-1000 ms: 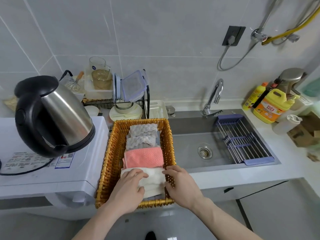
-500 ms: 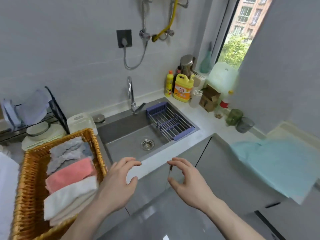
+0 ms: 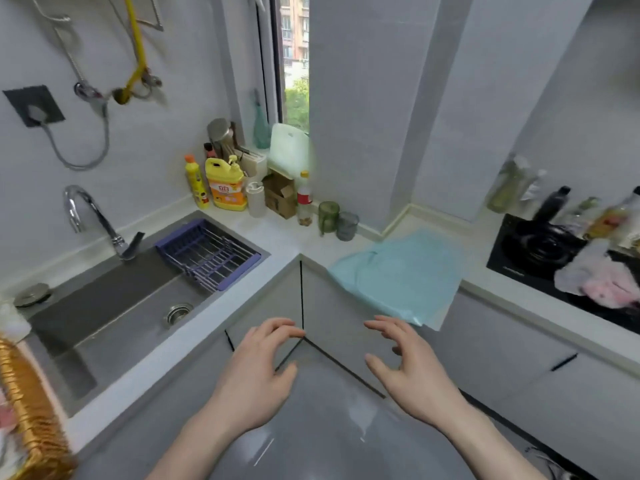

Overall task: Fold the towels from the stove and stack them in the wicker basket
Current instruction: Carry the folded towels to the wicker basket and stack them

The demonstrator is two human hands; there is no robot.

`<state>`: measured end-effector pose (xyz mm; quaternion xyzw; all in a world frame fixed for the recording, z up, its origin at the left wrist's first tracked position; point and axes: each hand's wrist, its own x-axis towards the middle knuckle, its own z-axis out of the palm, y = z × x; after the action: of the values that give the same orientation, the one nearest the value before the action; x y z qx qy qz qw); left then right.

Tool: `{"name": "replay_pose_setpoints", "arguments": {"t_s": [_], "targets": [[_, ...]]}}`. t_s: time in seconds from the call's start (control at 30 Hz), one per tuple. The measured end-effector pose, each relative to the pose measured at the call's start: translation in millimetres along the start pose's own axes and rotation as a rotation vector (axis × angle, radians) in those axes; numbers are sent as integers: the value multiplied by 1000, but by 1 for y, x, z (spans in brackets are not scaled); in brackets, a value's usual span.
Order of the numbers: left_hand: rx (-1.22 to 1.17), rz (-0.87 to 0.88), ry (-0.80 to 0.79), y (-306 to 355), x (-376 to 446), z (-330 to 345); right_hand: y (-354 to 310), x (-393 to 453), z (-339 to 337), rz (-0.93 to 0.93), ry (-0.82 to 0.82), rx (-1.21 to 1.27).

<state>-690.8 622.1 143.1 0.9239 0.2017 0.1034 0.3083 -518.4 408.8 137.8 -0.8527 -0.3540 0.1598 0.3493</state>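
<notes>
Head view shows me the next towel (image 3: 602, 282), a crumpled heap of white and pink cloth on the black stove (image 3: 530, 258) at the far right. I cannot tell if it is one towel or two bunched together, because this part is blurred. I judge it is light and very soft, with no stiffness, so it will hang down and lose its shape when I lift it. It is not fragile and not slippery, I think; the fabric looks fluffy and should catch easily on the fingers. The best place to take hold is probably a free edge or a corner on the side near me, and then find a second corner to spread it flat. A pot (image 3: 543, 240) and some bottles (image 3: 550, 206) stand just behind it, so pulling toward me seems safer than lifting to the back.

Between the stove and me lies a pale blue cloth (image 3: 398, 275), spread on the counter and hanging a little over the front edge.

My left hand (image 3: 256, 372) and right hand (image 3: 405, 365) are both in the air before the cabinet doors, holding nothing, fingers loosely bent and apart.

At the far left edge is the wicker basket (image 3: 31, 403), next to the sink (image 3: 114, 317).
</notes>
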Motion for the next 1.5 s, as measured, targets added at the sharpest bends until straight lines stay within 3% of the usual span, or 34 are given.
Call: {"name": "replay_pose_setpoints", "arguments": {"t_s": [0.53, 0.73, 0.97, 1.2, 1.5], "targets": [[17, 471, -348, 181, 130, 141, 149, -87, -142, 346, 415, 97], [2, 570, -436, 238, 194, 203, 198, -91, -192, 459, 512, 63], [-74, 579, -507, 294, 271, 266, 258, -62, -262, 568, 517, 42], [-44, 579, -558, 329, 342, 322, 309, -24, -319, 565, 581, 93], [20, 682, -681, 404, 388, 391, 389, -66, -361, 699, 723, 177]]}}
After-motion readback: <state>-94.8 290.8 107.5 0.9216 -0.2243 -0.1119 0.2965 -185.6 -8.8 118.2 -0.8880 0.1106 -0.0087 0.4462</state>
